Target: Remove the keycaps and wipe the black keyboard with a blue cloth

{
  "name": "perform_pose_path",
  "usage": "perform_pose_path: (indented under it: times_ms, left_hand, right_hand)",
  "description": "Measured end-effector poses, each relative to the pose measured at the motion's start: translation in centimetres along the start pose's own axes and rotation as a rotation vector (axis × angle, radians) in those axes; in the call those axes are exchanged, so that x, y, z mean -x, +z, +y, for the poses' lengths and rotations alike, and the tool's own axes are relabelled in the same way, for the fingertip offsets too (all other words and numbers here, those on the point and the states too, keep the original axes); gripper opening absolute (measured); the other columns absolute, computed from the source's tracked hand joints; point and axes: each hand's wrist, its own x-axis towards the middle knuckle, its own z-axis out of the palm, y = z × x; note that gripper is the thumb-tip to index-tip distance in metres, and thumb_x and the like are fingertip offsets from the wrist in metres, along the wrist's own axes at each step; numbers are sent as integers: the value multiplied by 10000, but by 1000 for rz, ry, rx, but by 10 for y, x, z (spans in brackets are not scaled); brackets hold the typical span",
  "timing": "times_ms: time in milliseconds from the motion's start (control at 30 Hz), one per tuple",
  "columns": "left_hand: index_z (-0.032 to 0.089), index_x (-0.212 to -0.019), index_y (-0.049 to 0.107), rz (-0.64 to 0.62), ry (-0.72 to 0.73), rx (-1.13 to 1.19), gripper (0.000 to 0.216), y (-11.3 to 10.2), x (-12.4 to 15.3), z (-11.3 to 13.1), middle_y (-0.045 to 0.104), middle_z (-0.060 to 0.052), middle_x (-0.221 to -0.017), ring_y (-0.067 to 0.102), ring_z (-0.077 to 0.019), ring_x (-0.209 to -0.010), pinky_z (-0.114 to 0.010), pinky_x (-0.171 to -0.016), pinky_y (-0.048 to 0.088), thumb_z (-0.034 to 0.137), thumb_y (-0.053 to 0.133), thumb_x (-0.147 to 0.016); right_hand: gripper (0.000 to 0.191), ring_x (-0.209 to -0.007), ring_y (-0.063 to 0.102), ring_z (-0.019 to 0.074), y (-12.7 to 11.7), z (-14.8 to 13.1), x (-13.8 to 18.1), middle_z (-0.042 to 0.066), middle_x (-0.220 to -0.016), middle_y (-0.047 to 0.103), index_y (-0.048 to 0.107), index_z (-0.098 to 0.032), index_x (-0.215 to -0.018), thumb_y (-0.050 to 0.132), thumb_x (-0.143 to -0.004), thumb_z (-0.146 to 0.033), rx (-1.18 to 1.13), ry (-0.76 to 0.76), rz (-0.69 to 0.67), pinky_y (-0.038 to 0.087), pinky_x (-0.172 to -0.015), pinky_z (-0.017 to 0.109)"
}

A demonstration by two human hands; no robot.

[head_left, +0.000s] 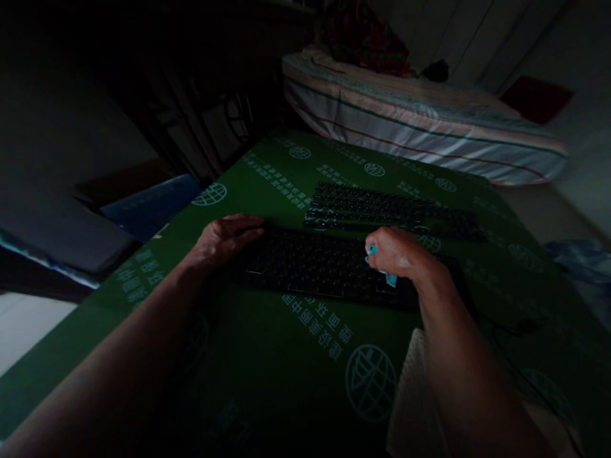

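A black keyboard (310, 262) lies on the green table; its key places look bare, showing small pale dots. At its far left corner, my left hand (224, 238) grips the edge, fingers along the far side and thumb over the top. My right hand (394, 249) is closed over the keyboard's right part. From that fist sticks out a small light-blue tool (391, 279), its lower end near the keyboard; its exact kind is hidden by my fingers. Just behind the keyboard, black keycaps (363, 207) are laid out in rows.
The printed green tabletop (286, 356) spans the middle. A pale cloth (415, 401) lies under my right forearm, with a dark cable (510, 362) beside it. Behind the table stands a bed (429, 127) with a striped cover. A blue object (153, 207) is at left.
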Motion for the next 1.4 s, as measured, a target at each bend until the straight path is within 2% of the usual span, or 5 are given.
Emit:
perform_pose_path:
  times_ms: [233, 867, 1067, 1300, 1400]
  left_hand:
    - [121, -1096, 688, -3, 12, -6, 653, 0, -2, -5, 656, -137, -1193, 599, -281, -1105, -370, -1026, 430, 672, 535, -778]
    - [175, -1091, 691, -6, -49, 19, 677, 0, 0, 1, 653, -97, -1214, 594, -278, -1115, -349, -1042, 416, 730, 547, -730]
    - [105, -1096, 685, -1, 0, -3, 695, 1, -2, -3, 651, -146, -1199, 590, -284, -1121, -363, -1044, 406, 695, 535, -760]
    - [126, -1086, 687, -1, -13, 10, 650, 0, 0, -1, 651, -133, -1198, 598, -271, -1110, -360, -1033, 420, 676, 539, -772]
    - [117, -1097, 686, -4, -9, 21, 688, 0, -1, -1, 648, -136, -1207, 595, -285, -1117, -362, -1033, 423, 698, 544, -757]
  right_hand:
    - [152, -704, 661, 190, 1, -4, -2, 55, -766, 728, 713, -203, -737, 593, -658, -152, 45, 58, 9, 331, -521, 247]
    - [150, -710, 668, 196, 1, -4, -3, 62, -765, 730, 719, -194, -741, 595, -661, -174, 27, 76, 28, 356, -530, 242]
    - [214, -726, 662, 206, 1, -5, -3, 77, -809, 734, 735, -193, -791, 568, -659, -173, 48, 94, 52, 374, -543, 259]
    - [193, -697, 658, 186, 3, -4, -3, 56, -767, 732, 728, -201, -752, 574, -639, -178, 53, 80, 9, 348, -520, 241]
    - [221, -724, 660, 192, 2, -4, -3, 63, -810, 737, 733, -203, -795, 563, -654, -186, 52, 108, 51, 350, -524, 247]
